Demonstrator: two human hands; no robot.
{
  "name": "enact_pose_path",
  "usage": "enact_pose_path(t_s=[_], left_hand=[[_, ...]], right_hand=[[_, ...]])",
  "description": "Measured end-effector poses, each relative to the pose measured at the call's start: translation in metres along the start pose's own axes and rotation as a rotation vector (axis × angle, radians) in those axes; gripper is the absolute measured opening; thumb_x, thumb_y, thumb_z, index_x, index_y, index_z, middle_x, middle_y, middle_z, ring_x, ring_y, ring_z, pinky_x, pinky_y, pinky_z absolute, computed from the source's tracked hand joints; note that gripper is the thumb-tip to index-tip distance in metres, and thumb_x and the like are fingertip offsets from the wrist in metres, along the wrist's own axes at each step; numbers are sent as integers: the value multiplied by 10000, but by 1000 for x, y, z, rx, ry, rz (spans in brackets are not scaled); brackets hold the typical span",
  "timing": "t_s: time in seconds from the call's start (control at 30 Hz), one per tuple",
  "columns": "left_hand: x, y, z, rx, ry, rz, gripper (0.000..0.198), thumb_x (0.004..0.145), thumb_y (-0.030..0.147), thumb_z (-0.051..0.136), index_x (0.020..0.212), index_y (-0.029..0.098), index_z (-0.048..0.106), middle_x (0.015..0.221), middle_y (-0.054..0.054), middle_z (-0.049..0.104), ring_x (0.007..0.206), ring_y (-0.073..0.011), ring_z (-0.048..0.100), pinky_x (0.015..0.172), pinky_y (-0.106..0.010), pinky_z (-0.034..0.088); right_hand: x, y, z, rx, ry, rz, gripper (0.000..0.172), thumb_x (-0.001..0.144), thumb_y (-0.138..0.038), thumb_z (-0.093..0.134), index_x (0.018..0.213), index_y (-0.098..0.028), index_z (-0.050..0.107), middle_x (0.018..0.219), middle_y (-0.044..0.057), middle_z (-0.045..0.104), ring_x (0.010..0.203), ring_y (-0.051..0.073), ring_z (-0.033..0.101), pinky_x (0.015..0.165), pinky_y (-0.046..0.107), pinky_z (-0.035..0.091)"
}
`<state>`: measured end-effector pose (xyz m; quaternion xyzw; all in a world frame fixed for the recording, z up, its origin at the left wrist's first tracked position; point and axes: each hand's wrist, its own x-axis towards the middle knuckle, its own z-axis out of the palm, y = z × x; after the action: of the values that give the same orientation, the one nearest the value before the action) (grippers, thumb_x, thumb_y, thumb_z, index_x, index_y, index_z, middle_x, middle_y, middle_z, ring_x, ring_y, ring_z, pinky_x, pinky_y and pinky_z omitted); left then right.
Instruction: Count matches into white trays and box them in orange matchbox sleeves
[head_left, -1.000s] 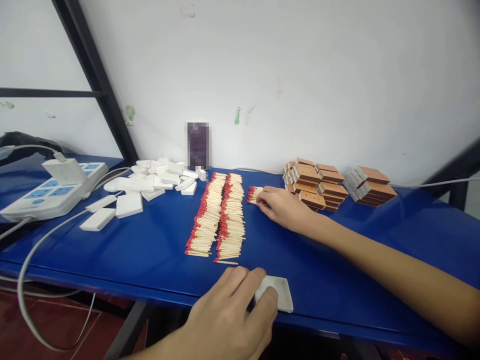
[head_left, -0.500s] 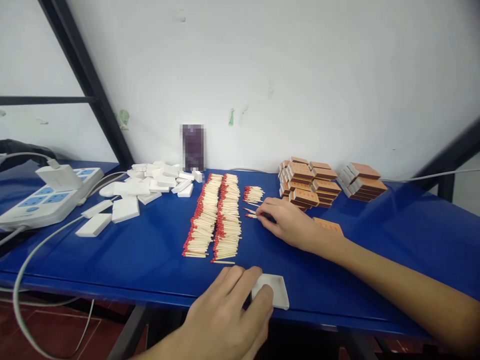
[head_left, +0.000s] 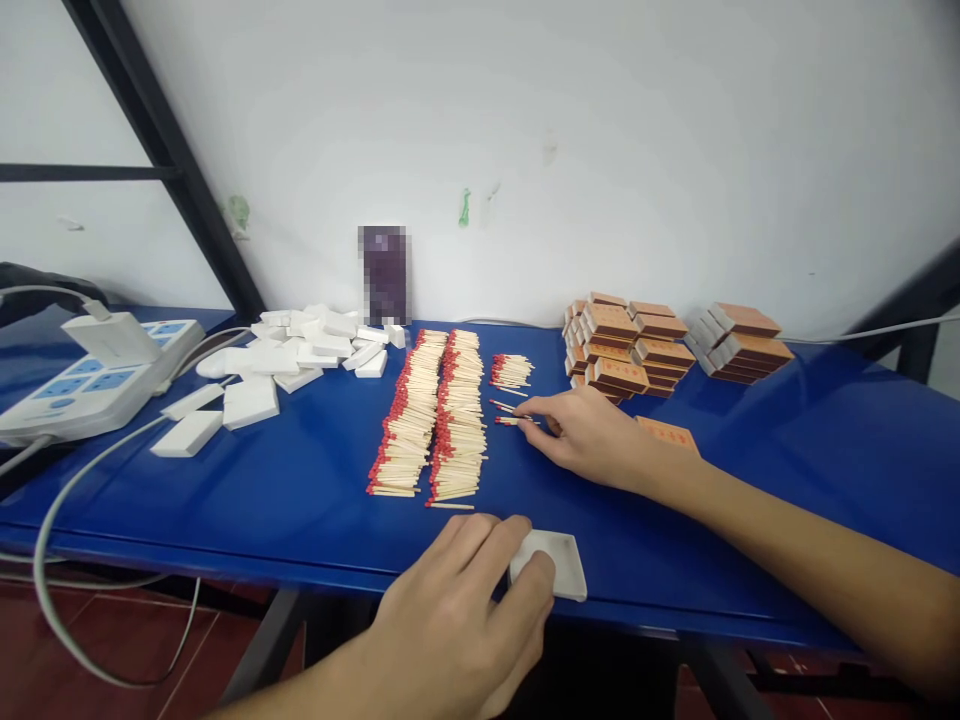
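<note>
My left hand is curled over the left end of a white matchbox tray, the thumb reaching over its inside. The tray lies flat near the front edge of the table. Farther back, my right hand pinches at a few loose red-headed matches lying on the table, thumb and forefinger at their plain ends. Just behind them sits a small pile of matches. Two long rows of matches stretch away from me to the left, heads pointing left.
Stacked orange matchboxes stand behind my right hand, with more boxes farther right. A single matchbox lies by my right wrist. White trays are heaped at left, beside a power strip and cables. A pixelated dark object leans on the wall.
The view has tilted slightly, so everything sits a little higher. My right thumb and forefinger have shifted a bit at the loose matches. My left hand stays at the tray.
</note>
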<state>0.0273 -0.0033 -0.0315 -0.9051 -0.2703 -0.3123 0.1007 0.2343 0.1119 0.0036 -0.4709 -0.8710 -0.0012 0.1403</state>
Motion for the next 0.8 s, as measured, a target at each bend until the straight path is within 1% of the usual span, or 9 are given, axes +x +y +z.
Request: enact_pose_path(t_s=[0.07, 0.13, 0.27, 0.33, 0.4, 0.47, 0.57, 0.67, 0.8], left_hand=[[0, 0, -1, -7, 2, 3, 189, 905, 133, 517, 1050, 97, 633, 1062, -164, 640, 864, -265, 578, 735, -401, 568], [0, 0, -1, -16, -9, 6, 181, 900, 128, 520, 1037, 94, 633, 1035, -165, 642, 849, -269, 577, 709, -404, 570], [-1, -1, -1, -22, -13, 2, 192, 894, 125, 526, 1049, 89, 632, 1043, -170, 639, 845, -271, 569, 708, -413, 570], [-1, -1, 0, -20, -5, 5, 191, 897, 126, 525, 1049, 91, 634, 1049, -169, 637, 849, -269, 567, 719, -416, 570], [-1, -1, 0, -17, -1, 9, 189, 898, 124, 524, 1047, 93, 636, 1067, -170, 634, 867, -272, 567, 737, -418, 570], [0, -1, 0, -14, 5, 6, 186, 895, 118, 526, 1042, 94, 637, 1089, -172, 632, 878, -273, 563, 748, -417, 570], [1, -1, -1, -22, 6, 4, 174, 896, 116, 527, 1025, 90, 641, 1092, -175, 634, 866, -269, 558, 740, -412, 570], [1, -1, -1, -32, 3, 8, 181, 905, 119, 524, 1037, 83, 642, 1086, -178, 639, 864, -270, 565, 740, -421, 574], [1, -1, -1, -29, 15, 7, 180, 903, 116, 523, 1032, 89, 647, 1076, -172, 645, 866, -272, 573, 742, -426, 577]], right_hand=[[-1, -1, -1, -44, -18, -7, 327, 932, -276, 468, 1079, -210, 751, 795, 41, 766, 659, 179, 665, 629, 280, 415], [-1, -1, -3, -103, -32, 6, 345, 941, -289, 455, 1142, -236, 731, 894, 48, 778, 752, 206, 694, 651, 289, 424], [1, -2, -4, -230, -63, 101, 416, 991, -307, 351, 1292, -243, 631, 916, 75, 764, 778, 236, 699, 647, 305, 422], [4, -3, -3, -261, -73, 141, 446, 1009, -315, 302, 1375, -230, 542, 980, 94, 753, 835, 253, 699, 669, 316, 428], [9, -4, -2, -275, -87, 173, 474, 1019, -355, 280, 1440, -219, 450, 1058, 118, 738, 907, 277, 695, 697, 332, 435], [14, -4, 0, -286, -108, 202, 506, 1021, -408, 267, 1464, -207, 402, 1064, 141, 733, 933, 302, 693, 709, 350, 437], [18, -4, 2, -284, -128, 199, 499, 1019, -446, 260, 1430, -224, 438, 1048, 136, 736, 930, 302, 695, 719, 355, 435], [15, -4, 2, -261, -118, 173, 474, 1017, -423, 271, 1417, -243, 450, 1097, 121, 727, 959, 293, 687, 719, 347, 434], [11, -4, 1, -238, -116, 164, 482, 1010, -414, 285, 1418, -230, 464, 1154, 127, 713, 995, 301, 679, 714, 348, 434]])
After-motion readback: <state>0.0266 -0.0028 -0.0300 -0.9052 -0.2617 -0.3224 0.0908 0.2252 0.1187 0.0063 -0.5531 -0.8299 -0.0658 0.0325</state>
